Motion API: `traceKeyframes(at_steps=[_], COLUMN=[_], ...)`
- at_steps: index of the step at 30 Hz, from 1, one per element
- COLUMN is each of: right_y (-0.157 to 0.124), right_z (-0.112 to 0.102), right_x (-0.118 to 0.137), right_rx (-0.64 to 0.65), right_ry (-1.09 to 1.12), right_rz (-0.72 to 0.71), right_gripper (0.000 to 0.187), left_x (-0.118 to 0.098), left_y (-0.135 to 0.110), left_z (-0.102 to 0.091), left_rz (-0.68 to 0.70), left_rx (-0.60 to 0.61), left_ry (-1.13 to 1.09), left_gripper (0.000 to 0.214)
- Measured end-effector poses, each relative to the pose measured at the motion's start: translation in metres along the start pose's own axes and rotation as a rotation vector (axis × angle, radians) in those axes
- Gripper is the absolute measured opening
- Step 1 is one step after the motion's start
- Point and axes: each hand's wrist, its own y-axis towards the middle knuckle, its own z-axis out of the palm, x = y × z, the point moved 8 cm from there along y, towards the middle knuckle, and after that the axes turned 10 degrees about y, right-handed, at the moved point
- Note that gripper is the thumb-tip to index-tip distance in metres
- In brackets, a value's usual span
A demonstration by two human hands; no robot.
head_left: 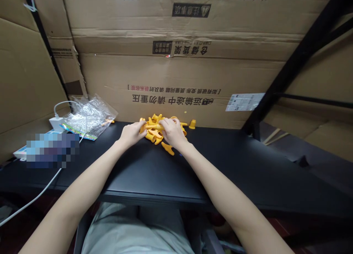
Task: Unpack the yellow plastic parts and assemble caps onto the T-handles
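Note:
Several yellow plastic pieces lie heaped on the black table, close to the cardboard at the back. Over the heap, a slim yellow plastic piece spans the gap between my two hands. My left hand pinches its left end, where a wider yellow part shows by the fingertips. The fingers of my right hand are closed on the other end and cover part of the heap. One curved yellow piece lies in front of the heap, and a flanged yellow piece stands upright to the right.
A crumpled clear plastic bag lies at the back left. Beside it are a white charger with a cable and a blurred-out object. A cardboard sheet walls off the back, with a black metal post on the right.

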Motion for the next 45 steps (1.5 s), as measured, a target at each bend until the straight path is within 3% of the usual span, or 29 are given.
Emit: traceKeyframes(at_steps=[9, 16, 21, 26, 30, 36, 41, 45], right_y=[-0.004, -0.002, -0.004, -0.004, -0.002, -0.001, -0.003, -0.007], right_z=[0.009, 0.003, 0.012, 0.014, 0.005, 0.000, 0.004, 0.012], right_x=[-0.001, 0.001, 0.003, 0.003, 0.009, 0.017, 0.010, 0.008], right_rx=[0.094, 0.018, 0.107, 0.138, 0.073, 0.031, 0.042, 0.119], right_ry=[0.019, -0.041, -0.018, -0.069, -0.124, -0.207, -0.118, -0.093], right_rz=[-0.007, -0.045, -0.067, -0.050, -0.078, -0.115, -0.096, -0.095], right_gripper=[0.023, 0.020, 0.029, 0.022, 0.017, 0.021, 0.027, 0.026], left_x=[-0.006, -0.003, -0.004, -0.004, 0.003, 0.006, 0.004, 0.000], left_y=[-0.001, 0.001, 0.000, 0.000, 0.004, 0.005, 0.004, 0.001], left_z=[0.000, 0.000, 0.001, 0.001, 0.006, 0.023, 0.010, 0.009], left_rz=[0.082, 0.048, 0.076, 0.096, 0.023, -0.099, -0.056, -0.007], left_rx=[-0.040, -0.058, -0.068, -0.054, 0.010, 0.221, 0.068, 0.037], left_ry=[-0.003, -0.038, -0.028, -0.085, -0.248, -0.493, -0.361, -0.156], left_gripper=[0.035, 0.036, 0.036, 0.033, 0.031, 0.027, 0.030, 0.036])
